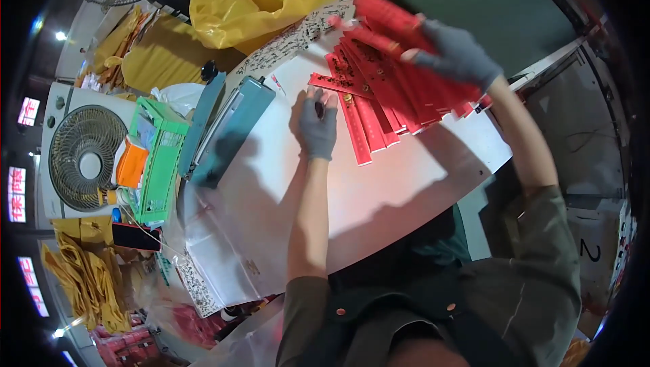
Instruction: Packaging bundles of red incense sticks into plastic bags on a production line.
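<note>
Long narrow red paper envelopes (386, 89) with dark and gold print lie fanned over one another on the white tabletop. My right hand (457, 52), in a grey glove with bare fingertips, grips a bunch of red envelopes (386, 15) over the far end of the fan; hand and bunch are smeared by motion. One envelope (342, 85) lies crosswise at the fan's left side. My left hand (317, 124), gloved the same way, is just below that envelope's end with its fingers apart. Whether its fingertips touch the paper is unclear.
Left of the white tabletop (257, 231) are a teal box-like device (233, 130), a green plastic basket (166, 160) and a round fan (88, 157). A yellow plastic bag (264, 1) lies at the far side. A dark green surface (487, 15) is at the far right.
</note>
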`<state>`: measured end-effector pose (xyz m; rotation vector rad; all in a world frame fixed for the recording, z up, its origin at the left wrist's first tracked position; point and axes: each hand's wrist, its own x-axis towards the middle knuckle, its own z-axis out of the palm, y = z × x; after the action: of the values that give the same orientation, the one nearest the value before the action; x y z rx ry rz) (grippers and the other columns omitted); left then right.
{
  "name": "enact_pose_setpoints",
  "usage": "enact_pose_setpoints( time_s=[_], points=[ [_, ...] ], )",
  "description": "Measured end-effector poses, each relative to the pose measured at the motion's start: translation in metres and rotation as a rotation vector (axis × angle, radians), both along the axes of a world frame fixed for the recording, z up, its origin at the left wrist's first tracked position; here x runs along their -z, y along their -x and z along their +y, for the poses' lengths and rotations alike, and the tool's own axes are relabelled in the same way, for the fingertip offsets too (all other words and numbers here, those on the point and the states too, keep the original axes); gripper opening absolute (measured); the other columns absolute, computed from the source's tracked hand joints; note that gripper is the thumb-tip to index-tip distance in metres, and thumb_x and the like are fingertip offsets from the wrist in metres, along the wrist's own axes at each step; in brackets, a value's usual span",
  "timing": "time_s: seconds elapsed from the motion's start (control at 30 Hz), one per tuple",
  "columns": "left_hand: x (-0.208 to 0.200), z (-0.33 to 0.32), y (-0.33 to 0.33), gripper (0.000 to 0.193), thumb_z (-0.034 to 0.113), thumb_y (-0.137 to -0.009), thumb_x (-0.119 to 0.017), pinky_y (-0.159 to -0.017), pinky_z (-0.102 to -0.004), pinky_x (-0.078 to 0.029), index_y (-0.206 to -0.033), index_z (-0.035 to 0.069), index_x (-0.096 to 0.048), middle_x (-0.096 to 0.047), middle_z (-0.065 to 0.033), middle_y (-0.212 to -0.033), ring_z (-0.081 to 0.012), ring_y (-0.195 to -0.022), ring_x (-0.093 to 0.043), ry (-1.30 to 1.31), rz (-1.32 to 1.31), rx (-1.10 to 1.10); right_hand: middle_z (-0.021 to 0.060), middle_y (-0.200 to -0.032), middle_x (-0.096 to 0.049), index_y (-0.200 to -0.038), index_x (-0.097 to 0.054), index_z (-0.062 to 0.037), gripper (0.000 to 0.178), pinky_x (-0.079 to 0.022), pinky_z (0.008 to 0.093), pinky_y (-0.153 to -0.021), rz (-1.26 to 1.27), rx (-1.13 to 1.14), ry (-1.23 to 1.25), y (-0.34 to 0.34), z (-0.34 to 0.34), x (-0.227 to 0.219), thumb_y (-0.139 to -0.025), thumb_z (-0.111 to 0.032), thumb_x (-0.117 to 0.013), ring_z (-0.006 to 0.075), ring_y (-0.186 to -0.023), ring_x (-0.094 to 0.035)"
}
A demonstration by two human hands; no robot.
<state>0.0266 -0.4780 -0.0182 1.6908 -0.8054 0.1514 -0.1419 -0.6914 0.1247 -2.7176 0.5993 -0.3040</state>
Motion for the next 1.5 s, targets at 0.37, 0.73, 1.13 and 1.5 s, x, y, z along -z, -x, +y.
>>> enact_pose_setpoints(
  time_s=[0.37,0.73,1.13,1.5],
  points=[
    [0.013,-0.033,-0.008,0.054,0.025,-0.081,-0.069,-0.086,-0.0294,-0.044,-0.122,-0.004,-0.048,-0.057,-0.0089,-0.114,-0.0157,-0.102,-0.054,0.226,0.356,0.232,0.0253,-0.120,-0.054,-0.137,-0.024,0.0074,0.102,-0.041,0.0365,-0.094,-0.387,0.142,-0.547,-0.047,-0.026,0.123,-0.075,-0.067,-0.057,0.0337,-0.112,-0.053],
    [-0.008,0.155,0.145,0.044,0.018,-0.084,-0.064,-0.094,-0.0312,-0.042,-0.122,-0.001,-0.051,-0.056,-0.0085,-0.119,-0.0160,-0.108,-0.053,0.022,0.969,0.301,0.0171,-0.138,-0.037,-0.141,-0.018,0.0055,0.087,-0.029,0.0341,-0.106,-0.132,-0.334,-1.298,0.058,0.168,0.104,-0.081,-0.033,-0.069,0.0209,-0.128,-0.035],
    [-0.074,0.215,0.198,0.077,0.034,-0.072,-0.075,-0.097,-0.0346,-0.040,-0.130,0.001,-0.038,-0.047,-0.0196,-0.122,-0.0263,-0.107,-0.053,-0.252,0.403,0.201,0.0120,-0.125,-0.048,-0.136,-0.025,0.0005,0.100,-0.041,0.0342,-0.095,-0.175,-0.498,-1.310,0.102,0.252,0.064,-0.063,-0.035,-0.084,0.0202,-0.113,-0.050],
    [-0.132,0.210,0.146,0.116,0.017,-0.060,-0.083,-0.097,-0.0333,-0.040,-0.145,0.004,-0.005,-0.045,-0.0174,-0.128,-0.0248,-0.117,-0.048,0.132,0.016,0.245,0.0164,-0.126,-0.048,-0.143,-0.015,-0.0018,0.121,-0.045,0.0362,-0.091,-0.571,-0.604,-1.101,0.042,0.239,0.022,-0.053,-0.035,-0.089,0.0251,-0.109,-0.053]
  ],
)
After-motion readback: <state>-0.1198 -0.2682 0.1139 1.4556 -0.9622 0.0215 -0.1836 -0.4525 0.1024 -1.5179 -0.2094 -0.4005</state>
